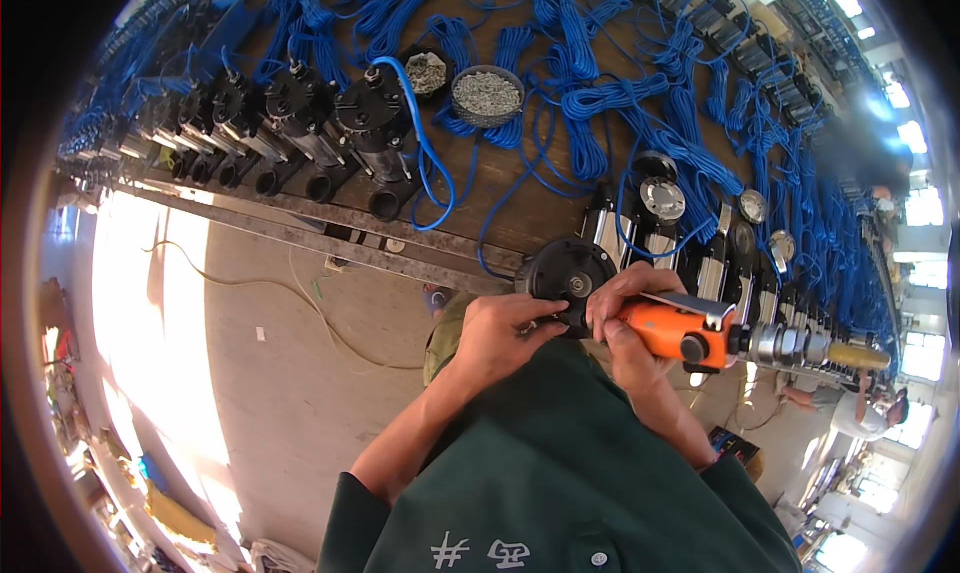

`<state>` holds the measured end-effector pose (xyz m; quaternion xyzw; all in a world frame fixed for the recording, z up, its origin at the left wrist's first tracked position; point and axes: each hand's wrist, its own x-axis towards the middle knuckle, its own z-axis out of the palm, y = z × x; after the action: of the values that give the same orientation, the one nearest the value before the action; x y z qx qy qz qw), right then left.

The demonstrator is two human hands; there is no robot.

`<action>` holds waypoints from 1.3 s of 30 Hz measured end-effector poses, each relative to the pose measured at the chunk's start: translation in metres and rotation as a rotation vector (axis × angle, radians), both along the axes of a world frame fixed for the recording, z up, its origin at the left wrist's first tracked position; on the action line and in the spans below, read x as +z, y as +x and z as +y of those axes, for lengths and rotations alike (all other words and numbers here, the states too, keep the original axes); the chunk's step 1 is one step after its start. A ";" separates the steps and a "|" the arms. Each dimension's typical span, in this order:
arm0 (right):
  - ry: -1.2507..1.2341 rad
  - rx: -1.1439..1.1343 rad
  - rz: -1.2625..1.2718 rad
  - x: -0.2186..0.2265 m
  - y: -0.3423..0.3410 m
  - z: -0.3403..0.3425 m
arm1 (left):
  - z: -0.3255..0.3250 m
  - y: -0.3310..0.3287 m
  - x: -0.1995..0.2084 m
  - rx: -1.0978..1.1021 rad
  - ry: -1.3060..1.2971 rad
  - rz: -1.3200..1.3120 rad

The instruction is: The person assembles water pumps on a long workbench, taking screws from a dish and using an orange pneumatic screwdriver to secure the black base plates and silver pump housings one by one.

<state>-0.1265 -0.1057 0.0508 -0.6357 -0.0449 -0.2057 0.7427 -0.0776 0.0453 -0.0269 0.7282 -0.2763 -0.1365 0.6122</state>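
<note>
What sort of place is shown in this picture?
Probably an assembly workshop: rows of similar units, many bundled blue cables, and an orange tool in the right hand.

My orange tool (660, 331) shines glossy, its fitting (790, 345) bright bare metal; the black cap (556, 270) looks like satin plastic; smooth, plastic-looking blue cables (610, 98), gleaming metallic cylinders (606, 228), dull brown tabletop (515, 218), my shirt (520, 473) matt green cloth.

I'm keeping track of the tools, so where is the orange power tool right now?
In the head view, the orange power tool is right of centre, gripped in the right hand, just right of the round black part.
</note>
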 end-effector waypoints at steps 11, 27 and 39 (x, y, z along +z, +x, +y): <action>-0.411 0.152 0.053 0.010 0.006 0.009 | 0.007 -0.003 -0.012 0.039 0.012 -0.086; -0.286 -0.024 -0.099 0.022 0.018 0.009 | -0.056 0.179 -0.014 0.332 0.000 0.136; 0.155 -0.246 0.071 0.073 -0.031 -0.042 | -0.129 0.335 -0.082 0.315 1.006 -0.122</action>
<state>-0.1576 -0.1473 0.1242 -0.5841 0.0758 -0.2752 0.7598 0.2576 -0.0839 -0.1085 0.9712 -0.0993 -0.1160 0.1829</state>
